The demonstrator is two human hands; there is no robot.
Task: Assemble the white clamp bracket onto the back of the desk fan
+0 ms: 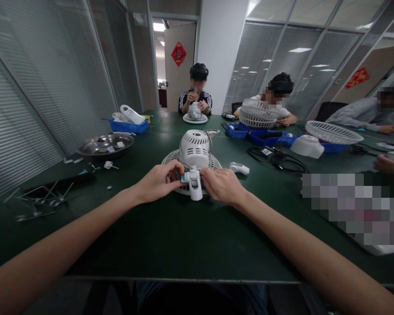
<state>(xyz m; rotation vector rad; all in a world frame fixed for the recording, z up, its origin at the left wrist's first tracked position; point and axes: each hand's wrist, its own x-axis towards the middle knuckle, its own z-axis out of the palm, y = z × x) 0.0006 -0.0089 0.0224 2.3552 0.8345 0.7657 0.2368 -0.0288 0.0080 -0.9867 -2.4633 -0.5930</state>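
Note:
A white fan motor housing (197,153) with slotted vents rests on a round white fan grille (169,158) in front of me. From its near side a white neck bracket (196,192) points toward me. My left hand (159,180) pinches a light-blue knob (184,177) against the bracket's left side. On the other side, my right hand (222,184) is closed with thumb and finger on the bracket, near its top. Its other fingers are curled and partly hidden. A loose white plastic joint piece (239,168) lies just right of the grille.
At left are a metal bowl (85,148) with small parts, a blue bin (131,127) and metal rods (49,197). Black cables (279,162), blue trays (238,131) and a white cover (307,146) lie to the right. Several people sit around the green table (170,245).

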